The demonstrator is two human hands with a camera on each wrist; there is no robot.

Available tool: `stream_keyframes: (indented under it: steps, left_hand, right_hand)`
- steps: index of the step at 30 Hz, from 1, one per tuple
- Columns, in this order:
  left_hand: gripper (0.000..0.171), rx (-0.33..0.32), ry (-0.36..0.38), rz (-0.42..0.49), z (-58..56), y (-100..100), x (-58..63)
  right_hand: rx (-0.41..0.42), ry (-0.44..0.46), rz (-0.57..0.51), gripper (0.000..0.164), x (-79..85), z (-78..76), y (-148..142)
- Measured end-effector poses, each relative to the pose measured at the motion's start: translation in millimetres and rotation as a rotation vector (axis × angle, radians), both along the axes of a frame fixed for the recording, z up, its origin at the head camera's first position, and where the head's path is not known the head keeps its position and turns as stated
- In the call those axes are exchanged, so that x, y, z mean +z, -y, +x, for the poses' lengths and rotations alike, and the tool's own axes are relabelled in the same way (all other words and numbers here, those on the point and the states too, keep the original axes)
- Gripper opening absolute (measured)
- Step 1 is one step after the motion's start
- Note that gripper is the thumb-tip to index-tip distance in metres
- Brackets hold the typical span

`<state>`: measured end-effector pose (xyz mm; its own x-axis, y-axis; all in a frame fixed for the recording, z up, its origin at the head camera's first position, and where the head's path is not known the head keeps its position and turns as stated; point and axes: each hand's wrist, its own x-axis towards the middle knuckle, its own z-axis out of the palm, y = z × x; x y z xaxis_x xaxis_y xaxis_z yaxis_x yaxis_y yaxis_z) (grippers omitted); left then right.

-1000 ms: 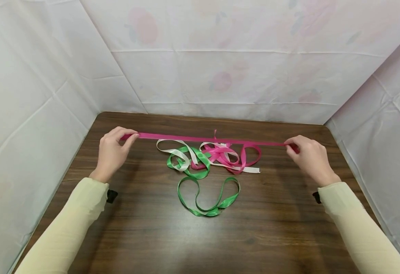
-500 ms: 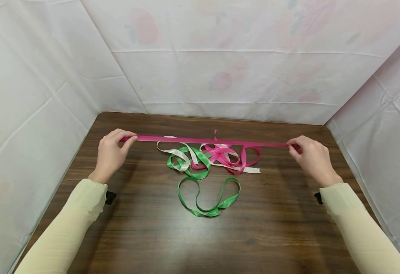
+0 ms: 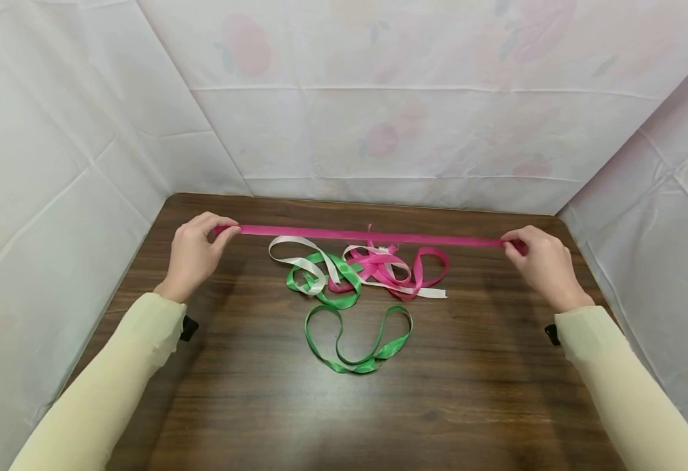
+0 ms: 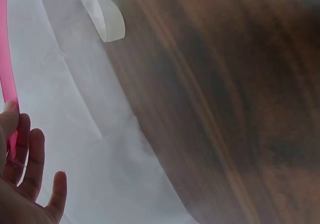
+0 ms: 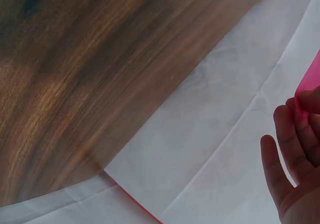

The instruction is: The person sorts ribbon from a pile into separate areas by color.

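A dark pink ribbon [image 3: 332,233] is stretched almost straight between my two hands near the back of the table. My left hand [image 3: 195,252] pinches its left end between thumb and index finger; in the left wrist view the pink ribbon [image 4: 6,59] runs up from the thumb, with the other fingers spread behind. At the right end, my right hand [image 3: 543,265] pinches the ribbon likewise, and the right wrist view shows the ribbon [image 5: 310,77] leaving the fingertips. Below the taut strip, a tangled pink ribbon [image 3: 419,271], a white ribbon [image 3: 303,263] and a green ribbon [image 3: 352,288] lie heaped together.
Nearer to me, a separate green ribbon [image 3: 364,365] lies in a loose loop on the brown wooden table [image 3: 297,425]. White cloth with faint fruit prints [image 3: 414,144] hangs behind the table, and plain-looking cloth [image 3: 55,229] closes the left side.
Both hands have risen slightly toward the back, and the right hand has shifted outward to the right, so the pink ribbon spans wider. The ribbons on the table stay put.
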<state>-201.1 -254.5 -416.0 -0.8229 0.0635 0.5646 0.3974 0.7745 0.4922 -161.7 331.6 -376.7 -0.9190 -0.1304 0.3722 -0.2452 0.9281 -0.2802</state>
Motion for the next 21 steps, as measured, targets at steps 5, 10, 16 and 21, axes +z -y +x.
stream_keyframes:
  steps: [5,10,16,21]
  left_hand:
    - [0.013,0.007,0.034,-0.026,-13.7,-1,3.8]
    - [0.015,0.002,0.062,-0.033,-28.0,-3,8.0]
    - [0.018,0.003,0.085,-0.011,-40.4,-6,13.7]
    - [0.022,0.023,0.114,-0.005,-48.6,-9,13.6]
  right_hand:
    - [-0.016,0.012,-0.042,0.013,1.4,-9.7,-4]
    - [-0.031,0.023,-0.065,0.016,6.2,-19.9,-4]
    - [-0.068,0.051,-0.093,0.020,9.2,-32.7,-4]
    - [-0.082,0.064,-0.101,0.023,8.6,-44.0,-5]
